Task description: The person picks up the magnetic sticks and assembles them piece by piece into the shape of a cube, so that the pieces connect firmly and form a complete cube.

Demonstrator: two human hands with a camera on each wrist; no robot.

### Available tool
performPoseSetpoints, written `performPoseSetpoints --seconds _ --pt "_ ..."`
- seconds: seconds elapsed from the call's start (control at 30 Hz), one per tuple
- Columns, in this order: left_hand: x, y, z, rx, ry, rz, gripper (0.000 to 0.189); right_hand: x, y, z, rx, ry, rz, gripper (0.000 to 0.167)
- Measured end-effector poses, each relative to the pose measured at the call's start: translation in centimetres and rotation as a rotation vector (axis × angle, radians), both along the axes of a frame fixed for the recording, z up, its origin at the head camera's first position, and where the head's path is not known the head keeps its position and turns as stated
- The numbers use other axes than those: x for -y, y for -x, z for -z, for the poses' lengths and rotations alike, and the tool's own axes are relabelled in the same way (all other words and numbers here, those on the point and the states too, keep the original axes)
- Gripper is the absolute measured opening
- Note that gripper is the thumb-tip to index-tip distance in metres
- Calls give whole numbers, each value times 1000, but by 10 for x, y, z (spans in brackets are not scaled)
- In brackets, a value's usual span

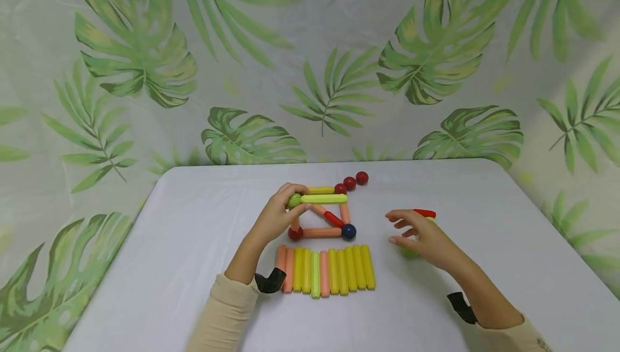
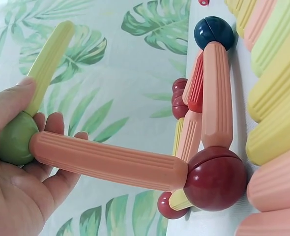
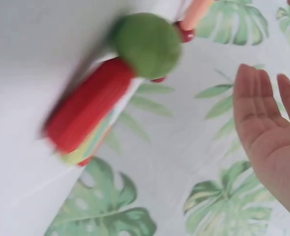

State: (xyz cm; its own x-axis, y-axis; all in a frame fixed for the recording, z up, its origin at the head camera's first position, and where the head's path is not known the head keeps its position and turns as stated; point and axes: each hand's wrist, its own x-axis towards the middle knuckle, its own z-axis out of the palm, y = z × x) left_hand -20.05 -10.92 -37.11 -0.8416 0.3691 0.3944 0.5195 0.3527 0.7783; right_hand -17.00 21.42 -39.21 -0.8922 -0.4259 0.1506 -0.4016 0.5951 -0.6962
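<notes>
My left hand [image 1: 278,209] grips a green ball [image 2: 18,138], its thumb lying along the base of a light green rod [image 1: 324,199] that sticks out from that ball. A salmon rod [image 2: 110,160] runs from the same ball down to a dark red ball [image 2: 216,179], a corner of the frame on the table. Another corner is a navy ball [image 1: 349,231], joined by salmon rods. My right hand [image 1: 426,240] is held in the air with nothing in it, fingers apart. Near it lie another green ball [image 3: 149,45] and a red rod [image 3: 91,105].
In front of the frame lies a row of yellow, salmon and light green rods [image 1: 341,271]. Red balls [image 1: 362,178] line up behind the frame's far right corner. A leaf-print cloth [image 1: 329,93] hangs behind the white table [image 1: 194,287].
</notes>
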Motion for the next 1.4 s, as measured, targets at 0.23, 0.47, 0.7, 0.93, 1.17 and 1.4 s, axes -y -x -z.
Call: performPoseSetpoints --seconds 0.23,0.47,0.7,0.93,1.17,1.4 --pt "-1 -9 -13 -1 -5 -7 24 -22 -7 26 37 -186 48 42" --pt "0 -9 -11 6 -25 -9 24 -22 -1 34 16 -309 101 39" --pt "0 -9 -11 16 -19 -8 23 -20 2 33 42 -370 121 35" --pt "0 -9 -11 11 -23 -4 24 -25 8 32 45 -277 82 29" --pt "1 -9 -11 16 -26 -4 24 -10 15 22 67 45 122 41" --pt "1 -9 -10 11 -28 3 23 30 25 2 160 448 -7 41"
